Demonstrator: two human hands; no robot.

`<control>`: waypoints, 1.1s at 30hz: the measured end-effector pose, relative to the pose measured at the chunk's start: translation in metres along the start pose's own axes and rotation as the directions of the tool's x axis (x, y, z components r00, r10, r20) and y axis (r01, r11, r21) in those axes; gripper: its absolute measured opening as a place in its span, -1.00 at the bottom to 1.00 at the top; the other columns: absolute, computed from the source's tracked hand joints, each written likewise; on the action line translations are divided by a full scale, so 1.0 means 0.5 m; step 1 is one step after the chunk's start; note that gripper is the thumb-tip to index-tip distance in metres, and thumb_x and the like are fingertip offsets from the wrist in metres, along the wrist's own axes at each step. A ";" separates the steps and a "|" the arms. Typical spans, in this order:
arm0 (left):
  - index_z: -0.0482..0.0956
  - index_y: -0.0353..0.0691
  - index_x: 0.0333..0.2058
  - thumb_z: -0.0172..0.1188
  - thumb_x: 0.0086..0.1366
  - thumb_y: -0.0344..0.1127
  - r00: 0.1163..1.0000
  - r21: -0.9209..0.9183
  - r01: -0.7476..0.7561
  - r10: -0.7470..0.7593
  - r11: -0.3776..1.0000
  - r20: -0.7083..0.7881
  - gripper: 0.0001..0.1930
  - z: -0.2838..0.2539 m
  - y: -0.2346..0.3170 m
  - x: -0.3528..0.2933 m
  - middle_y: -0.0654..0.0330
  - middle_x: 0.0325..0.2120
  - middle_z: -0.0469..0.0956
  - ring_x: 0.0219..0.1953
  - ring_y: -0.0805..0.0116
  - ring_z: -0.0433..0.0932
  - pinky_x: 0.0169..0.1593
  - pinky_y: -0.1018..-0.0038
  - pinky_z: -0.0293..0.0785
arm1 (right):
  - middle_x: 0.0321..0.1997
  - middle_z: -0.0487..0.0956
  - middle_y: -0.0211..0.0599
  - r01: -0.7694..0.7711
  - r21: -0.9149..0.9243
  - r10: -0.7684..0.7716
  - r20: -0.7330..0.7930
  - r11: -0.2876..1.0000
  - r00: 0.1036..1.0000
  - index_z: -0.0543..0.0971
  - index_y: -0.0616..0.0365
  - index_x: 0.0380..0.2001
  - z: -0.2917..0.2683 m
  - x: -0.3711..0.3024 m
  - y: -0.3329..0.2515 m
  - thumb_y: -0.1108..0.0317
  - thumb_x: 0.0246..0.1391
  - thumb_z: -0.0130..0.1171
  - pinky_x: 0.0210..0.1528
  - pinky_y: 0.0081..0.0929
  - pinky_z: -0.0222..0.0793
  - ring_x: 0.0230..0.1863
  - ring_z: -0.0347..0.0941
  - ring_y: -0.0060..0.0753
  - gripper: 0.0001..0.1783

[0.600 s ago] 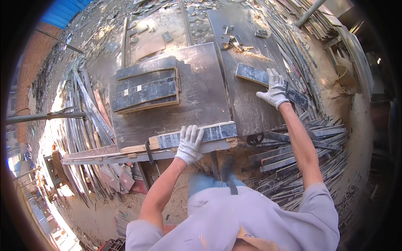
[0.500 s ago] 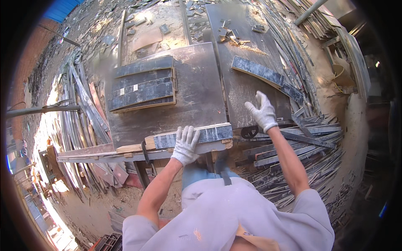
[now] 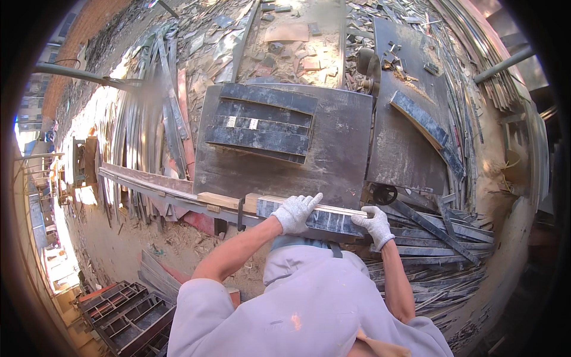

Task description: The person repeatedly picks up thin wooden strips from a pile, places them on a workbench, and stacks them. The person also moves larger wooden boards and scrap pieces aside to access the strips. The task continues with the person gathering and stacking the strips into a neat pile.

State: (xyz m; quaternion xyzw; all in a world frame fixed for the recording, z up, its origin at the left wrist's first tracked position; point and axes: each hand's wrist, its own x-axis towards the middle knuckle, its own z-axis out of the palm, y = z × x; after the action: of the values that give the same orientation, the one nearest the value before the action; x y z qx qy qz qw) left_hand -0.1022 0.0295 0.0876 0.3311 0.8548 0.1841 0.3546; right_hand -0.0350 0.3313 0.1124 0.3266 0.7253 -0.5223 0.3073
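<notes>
Along the table's front edge lies a dark-faced plywood strip (image 3: 333, 220) with a pale layered edge. My left hand (image 3: 297, 213), in a whitish work glove, lies over it left of the middle, fingers stretched toward the tabletop. At the strip's right end, my right hand (image 3: 375, 226), gloved alike, has its fingers curled round the corner. A wooden batten (image 3: 218, 200) runs along the same edge further left, beside a dark upright metal clamp (image 3: 241, 213). Beyond my hands, a stack of similar dark strips (image 3: 262, 125) rests on the brown table panel (image 3: 339, 149).
On the right-hand panel (image 3: 404, 149) lie more dark strips (image 3: 425, 128) and wood scraps. A black handwheel (image 3: 383, 193) sits below it. Long strips (image 3: 440, 238) pile up at right, others (image 3: 128, 137) at left. A compartmented dark rack (image 3: 128, 315) stands at lower left.
My right hand has come down from above the right panel onto the strip's right end. My left hand stays on the strip, its fingers now slanting right. The view has shifted leftward.
</notes>
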 end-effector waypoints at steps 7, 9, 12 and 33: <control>0.26 -0.35 0.39 0.35 0.06 -0.33 0.990 0.035 -0.127 0.129 0.991 -0.055 -0.12 0.020 -0.013 0.014 -0.07 -0.04 0.53 0.01 -0.08 0.58 0.08 0.09 0.53 | -0.03 0.73 -0.14 0.048 0.095 -0.047 -0.007 0.994 0.999 0.61 0.34 0.12 -0.005 0.016 0.051 0.25 -0.16 0.72 0.09 -0.39 0.56 -0.03 0.65 -0.36 -0.22; 0.26 -0.33 0.40 0.35 0.04 -0.34 0.992 0.028 -0.118 0.119 0.993 -0.050 -0.11 0.002 -0.015 0.013 -0.07 -0.07 0.55 0.00 -0.08 0.59 0.08 0.09 0.53 | -0.03 0.72 -0.14 0.089 0.154 -0.087 -0.015 0.984 0.996 0.61 0.35 0.11 -0.002 0.027 0.062 0.29 -0.13 0.70 0.10 -0.39 0.55 -0.04 0.64 -0.38 -0.27; 0.27 -0.31 0.41 0.43 0.04 -0.21 0.989 0.055 -0.133 0.136 0.990 -0.063 -0.06 -0.034 -0.033 0.017 -0.07 -0.08 0.56 -0.01 -0.08 0.60 0.09 0.08 0.52 | -0.04 0.72 -0.16 0.110 0.180 -0.105 -0.036 0.977 0.994 0.60 0.36 0.09 -0.001 0.017 0.018 0.31 -0.12 0.69 0.08 -0.39 0.56 -0.05 0.63 -0.40 -0.29; 0.57 -0.21 0.27 0.44 0.17 0.31 0.919 -0.115 0.196 -0.141 0.974 0.369 -0.14 -0.592 -0.238 0.124 0.00 0.03 0.69 0.10 0.06 0.66 0.16 0.17 0.57 | 0.06 0.70 -0.19 0.464 0.165 -0.452 -0.108 0.870 0.885 0.62 0.31 0.16 0.057 0.143 -0.368 0.06 0.12 0.55 0.22 -0.46 0.43 0.10 0.58 -0.42 -0.32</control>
State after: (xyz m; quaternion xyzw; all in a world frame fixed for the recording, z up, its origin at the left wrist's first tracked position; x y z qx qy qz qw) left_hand -0.4023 -0.0358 0.1938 0.2565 0.7848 0.1530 0.5430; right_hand -0.2208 0.2704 0.1510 0.1898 0.7396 -0.6347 0.1185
